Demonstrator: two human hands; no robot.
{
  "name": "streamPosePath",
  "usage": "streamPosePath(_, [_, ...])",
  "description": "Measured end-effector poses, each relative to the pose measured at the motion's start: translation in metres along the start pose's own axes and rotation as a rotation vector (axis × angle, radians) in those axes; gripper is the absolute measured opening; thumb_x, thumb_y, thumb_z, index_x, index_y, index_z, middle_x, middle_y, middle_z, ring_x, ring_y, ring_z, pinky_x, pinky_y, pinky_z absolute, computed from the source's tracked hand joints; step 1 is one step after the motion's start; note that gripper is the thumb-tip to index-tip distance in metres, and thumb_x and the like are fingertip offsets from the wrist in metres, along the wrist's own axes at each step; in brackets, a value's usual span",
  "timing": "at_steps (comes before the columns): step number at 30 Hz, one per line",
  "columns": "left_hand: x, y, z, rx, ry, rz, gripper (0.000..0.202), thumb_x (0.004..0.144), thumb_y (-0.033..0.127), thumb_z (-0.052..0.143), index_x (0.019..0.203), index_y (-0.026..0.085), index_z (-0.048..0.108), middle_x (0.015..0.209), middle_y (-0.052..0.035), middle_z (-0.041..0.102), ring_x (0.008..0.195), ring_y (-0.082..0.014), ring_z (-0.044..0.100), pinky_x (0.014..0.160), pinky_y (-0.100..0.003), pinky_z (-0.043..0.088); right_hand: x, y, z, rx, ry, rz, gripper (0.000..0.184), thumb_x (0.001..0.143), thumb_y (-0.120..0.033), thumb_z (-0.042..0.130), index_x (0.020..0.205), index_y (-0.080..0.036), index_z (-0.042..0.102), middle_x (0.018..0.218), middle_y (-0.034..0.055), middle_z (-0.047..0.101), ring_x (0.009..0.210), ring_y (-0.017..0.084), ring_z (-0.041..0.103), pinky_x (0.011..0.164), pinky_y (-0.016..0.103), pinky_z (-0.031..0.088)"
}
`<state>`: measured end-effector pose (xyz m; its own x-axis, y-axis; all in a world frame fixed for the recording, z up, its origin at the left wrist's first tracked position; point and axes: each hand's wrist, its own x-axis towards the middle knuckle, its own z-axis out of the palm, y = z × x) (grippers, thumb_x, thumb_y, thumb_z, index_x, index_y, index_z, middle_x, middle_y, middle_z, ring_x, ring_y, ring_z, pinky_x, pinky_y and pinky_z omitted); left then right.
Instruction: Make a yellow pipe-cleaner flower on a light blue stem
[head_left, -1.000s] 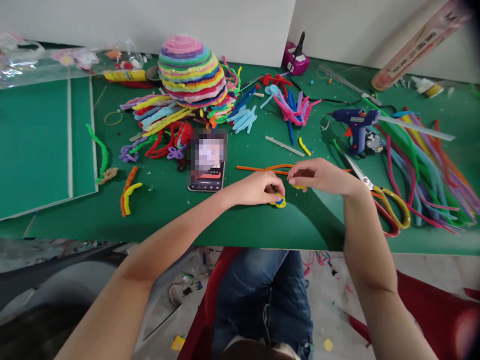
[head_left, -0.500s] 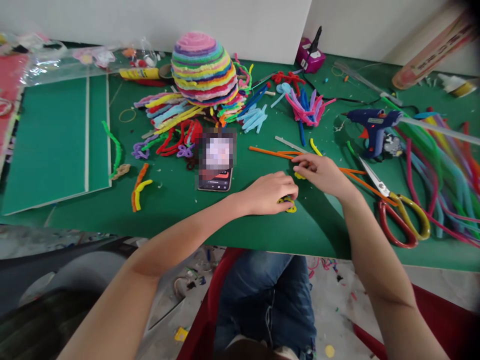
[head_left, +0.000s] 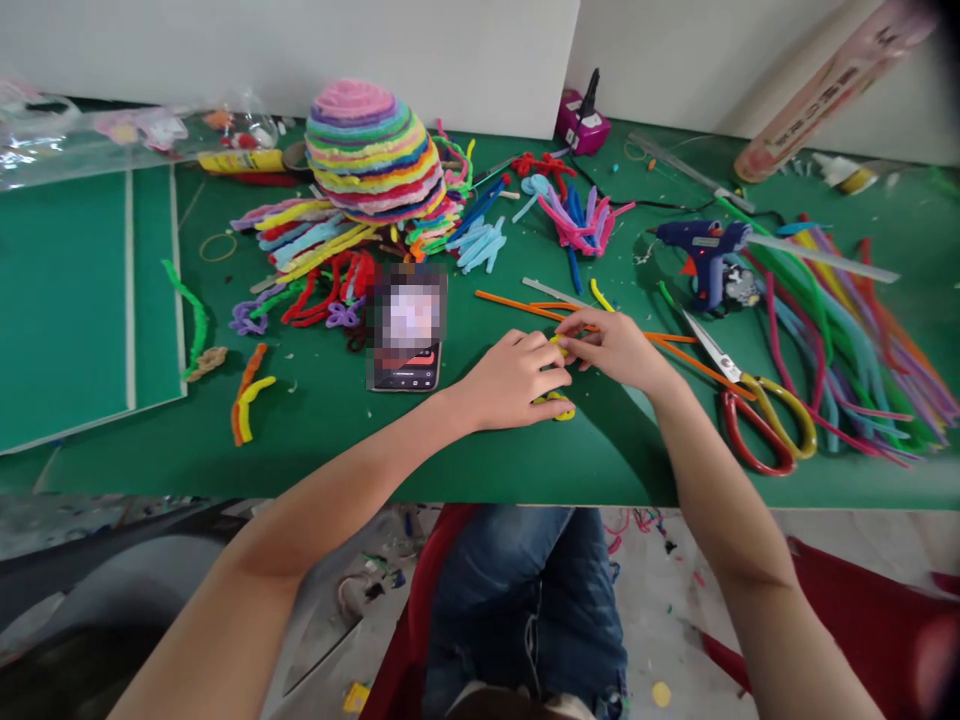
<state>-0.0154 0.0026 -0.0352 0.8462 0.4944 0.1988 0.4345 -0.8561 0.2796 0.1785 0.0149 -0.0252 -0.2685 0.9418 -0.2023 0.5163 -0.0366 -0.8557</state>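
Note:
My left hand (head_left: pixel 514 380) presses down on a small yellow pipe-cleaner coil (head_left: pixel 559 405) on the green table (head_left: pixel 375 450). My right hand (head_left: pixel 611 345) meets it fingertip to fingertip, pinching the free yellow end of the same pipe cleaner. Orange pipe cleaners (head_left: pixel 517 304) lie just behind both hands. A phone (head_left: pixel 405 335) lies flat to the left of my left hand.
Red and yellow scissors (head_left: pixel 757 405) lie right of my right hand, a blue glue gun (head_left: pixel 705 250) behind them. Long pipe cleaners (head_left: pixel 847 310) are heaped at the far right. A striped pipe-cleaner dome (head_left: pixel 371 150) stands at the back, a green board (head_left: pixel 67 300) at the left.
My right hand has drawn back from the orange pipe cleaners to meet my left hand over the yellow coil. The camera view shifted slightly.

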Motion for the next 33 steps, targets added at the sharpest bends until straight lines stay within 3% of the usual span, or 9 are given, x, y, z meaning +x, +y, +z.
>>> streamPosePath(7, [0.000, 0.000, 0.000, -0.022, -0.063, 0.068, 0.031, 0.095, 0.039, 0.048, 0.083, 0.017, 0.065, 0.085, -0.0041, 0.070, 0.084, -0.0171, 0.059, 0.074, -0.033, 0.030, 0.001, 0.000, 0.001, -0.279, 0.057, -0.239, 0.011, 0.079, -0.023, 0.061, 0.082, -0.019, 0.071, 0.084, 0.0039, 0.067, 0.067, 0.012, 0.057, 0.066, 0.030, 0.047])
streamPosePath(17, [-0.001, -0.004, -0.005, -0.134, 0.004, -0.003, 0.032, 0.093, 0.042, 0.048, 0.082, 0.017, 0.065, 0.083, -0.0027, 0.067, 0.078, -0.0155, 0.057, 0.074, -0.031, 0.031, -0.003, -0.006, -0.004, -0.318, 0.019, -0.264, 0.017, 0.085, -0.027, 0.058, 0.094, -0.019, 0.070, 0.098, 0.0063, 0.068, 0.080, 0.014, 0.061, 0.074, 0.030, 0.049])
streamPosePath(21, [0.000, -0.003, -0.002, -0.106, -0.027, 0.029, 0.028, 0.092, 0.039, 0.051, 0.080, 0.017, 0.064, 0.077, -0.0012, 0.066, 0.075, -0.0147, 0.058, 0.072, -0.031, 0.029, -0.035, -0.032, -0.020, -0.385, -0.024, -0.231, 0.024, 0.088, -0.031, 0.054, 0.104, -0.019, 0.067, 0.104, 0.0064, 0.069, 0.079, 0.014, 0.063, 0.073, 0.029, 0.049])
streamPosePath(24, [0.000, -0.005, 0.003, -0.057, 0.000, 0.091, 0.031, 0.095, 0.036, 0.047, 0.077, 0.017, 0.062, 0.074, -0.0005, 0.067, 0.073, -0.0137, 0.058, 0.073, -0.031, 0.029, -0.079, -0.040, -0.056, -0.441, -0.222, -0.182, 0.026, 0.088, -0.041, 0.055, 0.095, -0.021, 0.070, 0.090, 0.0034, 0.071, 0.076, 0.014, 0.062, 0.071, 0.028, 0.047])
streamPosePath(25, [0.001, -0.005, 0.003, -0.054, 0.027, 0.105, 0.033, 0.096, 0.036, 0.044, 0.077, 0.017, 0.062, 0.073, -0.0004, 0.067, 0.072, -0.0132, 0.058, 0.073, -0.031, 0.029, -0.093, -0.037, -0.074, -0.459, -0.157, -0.095, 0.027, 0.087, -0.043, 0.056, 0.089, -0.021, 0.071, 0.082, 0.0030, 0.071, 0.068, 0.013, 0.060, 0.066, 0.027, 0.046])
streamPosePath(26, [0.001, -0.006, 0.003, -0.052, 0.058, 0.111, 0.034, 0.097, 0.035, 0.042, 0.077, 0.017, 0.063, 0.073, -0.0005, 0.068, 0.071, -0.0127, 0.058, 0.073, -0.031, 0.029, -0.105, -0.029, -0.095, -0.498, 0.050, 0.022, 0.027, 0.085, -0.045, 0.059, 0.088, -0.021, 0.071, 0.077, 0.0037, 0.070, 0.063, 0.012, 0.058, 0.060, 0.026, 0.044])
streamPosePath(29, [0.001, -0.007, -0.001, -0.043, 0.171, 0.059, 0.035, 0.096, 0.033, 0.042, 0.072, 0.017, 0.063, 0.070, -0.0004, 0.067, 0.066, -0.0117, 0.056, 0.070, -0.030, 0.031, -0.120, 0.014, -0.158, -0.643, 0.934, 0.244, 0.036, 0.086, -0.039, 0.059, 0.105, -0.011, 0.069, 0.090, 0.0172, 0.070, 0.067, 0.014, 0.057, 0.059, 0.030, 0.040])
streamPosePath(30, [0.001, -0.008, -0.003, -0.050, 0.229, 0.010, 0.036, 0.095, 0.032, 0.043, 0.068, 0.017, 0.061, 0.066, 0.0000, 0.066, 0.063, -0.0113, 0.055, 0.069, -0.030, 0.031, -0.118, 0.031, -0.176, -0.670, 1.087, 0.358, 0.040, 0.087, -0.038, 0.057, 0.110, -0.007, 0.068, 0.097, 0.0220, 0.068, 0.073, 0.015, 0.058, 0.059, 0.032, 0.037])
streamPosePath(33, [0.001, -0.008, -0.009, -0.179, 0.453, -0.200, 0.039, 0.092, 0.032, 0.045, 0.057, 0.017, 0.054, 0.053, 0.0020, 0.057, 0.053, -0.0095, 0.049, 0.064, -0.028, 0.034, -0.105, 0.075, -0.209, -0.822, 0.881, 0.725, 0.048, 0.078, -0.045, 0.067, 0.114, -0.012, 0.070, 0.110, 0.0253, 0.066, 0.094, 0.023, 0.058, 0.063, 0.039, 0.029])
